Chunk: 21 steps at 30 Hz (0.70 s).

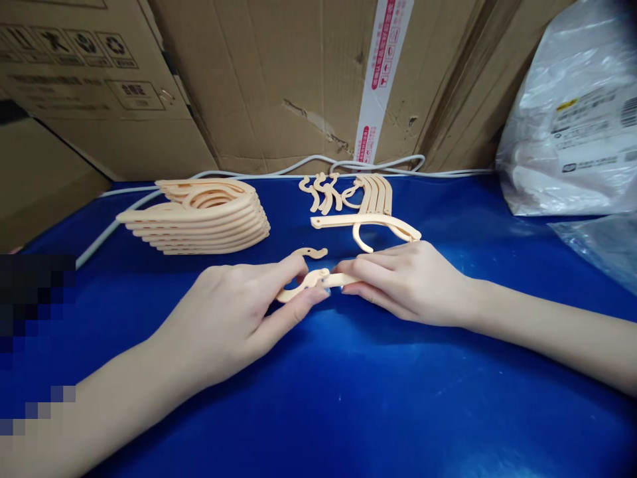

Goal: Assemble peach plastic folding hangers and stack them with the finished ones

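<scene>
Between thumb and fingers, my left hand (pixel 239 299) pinches a beige curved hook piece (pixel 293 292), apparently part of a folding clothes hanger. My right hand (pixel 403 282) is closed around a beige hanger arm (pixel 337 280), mostly hidden by the fingers. The two pieces meet end to end; whether they are joined I cannot tell. Just beyond the left fingers lies another hook piece (pixel 314 253). Past my right hand rests a hanger arm (pixel 363 221) with a curved part (pixel 359 238) below it.
A stack of beige folded hangers (pixel 209 229) stands at the left. Farther back lie several hook pieces (pixel 323 192) and several hanger arms (pixel 375 194) on the blue table (pixel 318 398). A white cable (pixel 279 174) runs before cardboard boxes (pixel 283 79). Plastic-wrapped packages (pixel 572 133) sit right.
</scene>
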Motion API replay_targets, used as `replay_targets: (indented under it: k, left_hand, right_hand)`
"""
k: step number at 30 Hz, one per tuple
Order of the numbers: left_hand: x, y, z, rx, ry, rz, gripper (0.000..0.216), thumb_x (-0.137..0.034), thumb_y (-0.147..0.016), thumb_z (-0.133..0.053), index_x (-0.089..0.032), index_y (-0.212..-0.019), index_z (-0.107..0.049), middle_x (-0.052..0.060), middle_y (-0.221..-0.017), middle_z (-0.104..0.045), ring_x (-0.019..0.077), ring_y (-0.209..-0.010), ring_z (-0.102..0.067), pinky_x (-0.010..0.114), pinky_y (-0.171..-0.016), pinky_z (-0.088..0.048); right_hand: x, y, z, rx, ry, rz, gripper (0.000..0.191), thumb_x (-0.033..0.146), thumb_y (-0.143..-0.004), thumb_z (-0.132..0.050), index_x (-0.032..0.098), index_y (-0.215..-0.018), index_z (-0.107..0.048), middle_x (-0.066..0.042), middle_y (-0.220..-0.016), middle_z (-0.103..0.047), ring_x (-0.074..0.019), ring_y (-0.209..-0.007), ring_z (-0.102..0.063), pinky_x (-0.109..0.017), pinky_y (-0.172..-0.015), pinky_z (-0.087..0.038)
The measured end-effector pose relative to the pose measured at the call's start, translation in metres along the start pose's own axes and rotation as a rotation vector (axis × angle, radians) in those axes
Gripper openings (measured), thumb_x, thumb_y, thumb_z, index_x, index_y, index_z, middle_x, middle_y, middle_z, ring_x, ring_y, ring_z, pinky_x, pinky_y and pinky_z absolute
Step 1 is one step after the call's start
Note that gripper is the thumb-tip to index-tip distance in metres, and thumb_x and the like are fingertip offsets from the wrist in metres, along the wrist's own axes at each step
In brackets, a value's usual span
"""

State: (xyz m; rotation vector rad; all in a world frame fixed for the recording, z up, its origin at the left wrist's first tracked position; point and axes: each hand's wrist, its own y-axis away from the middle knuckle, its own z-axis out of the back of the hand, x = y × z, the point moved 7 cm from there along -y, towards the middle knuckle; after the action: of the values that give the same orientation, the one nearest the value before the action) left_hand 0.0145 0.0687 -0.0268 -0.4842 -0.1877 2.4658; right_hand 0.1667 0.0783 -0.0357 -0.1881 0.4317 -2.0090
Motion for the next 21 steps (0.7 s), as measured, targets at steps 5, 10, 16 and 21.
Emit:
replay_targets:
  k: [5, 10, 16, 21]
  left_hand:
    - [0.0052, -0.0019, -0.0016, 0.023, 0.03, 0.061, 0.038, -0.042, -0.104, -0.033, -0.022, -0.082, -0.056, -0.003, -0.067, -0.062, 0.0151, -0.057, -0.057, 0.026, -0.053, -0.034]
    - [0.0064, -0.0027, -0.0043, 0.067, 0.172, 0.098, 0.041, -0.042, -0.106, -0.028, -0.022, -0.079, -0.052, -0.003, -0.069, -0.06, 0.016, -0.064, -0.058, 0.026, -0.057, -0.038]
    - [0.0036, -0.0019, -0.006, 0.096, 0.29, 0.103, 0.042, -0.041, -0.106, -0.025, -0.022, -0.083, -0.055, -0.002, -0.073, -0.061, 0.0156, -0.067, -0.057, 0.026, -0.06, -0.04]
    - [0.0009, -0.0008, -0.0093, 0.149, 0.282, 0.044, 0.041, -0.035, -0.106, -0.025, -0.023, -0.088, -0.06, -0.002, -0.078, -0.065, 0.0158, -0.072, -0.061, 0.026, -0.064, -0.042]
  right_hand:
    - [0.0016, 0.0002, 0.001, 0.003, -0.015, 0.021, 0.033, 0.033, -0.108, -0.038, 0.015, -0.11, -0.065, -0.003, -0.088, -0.076, -0.0126, -0.062, -0.067, -0.026, -0.052, -0.04]
    - [0.0015, 0.0007, 0.0025, -0.015, -0.002, 0.016, 0.033, 0.033, -0.108, -0.037, 0.016, -0.113, -0.065, -0.002, -0.086, -0.077, -0.0117, -0.06, -0.066, -0.026, -0.05, -0.038]
    - [-0.0001, 0.0027, 0.0039, -0.048, 0.0, 0.0, 0.034, 0.035, -0.108, -0.037, 0.017, -0.115, -0.065, -0.002, -0.089, -0.078, -0.0125, -0.067, -0.071, -0.025, -0.053, -0.041]
    - [0.0048, 0.0025, 0.0087, -0.08, 0.033, 0.042, 0.035, 0.033, -0.108, -0.038, 0.016, -0.114, -0.067, -0.002, -0.088, -0.078, -0.0131, -0.065, -0.07, -0.027, -0.055, -0.043]
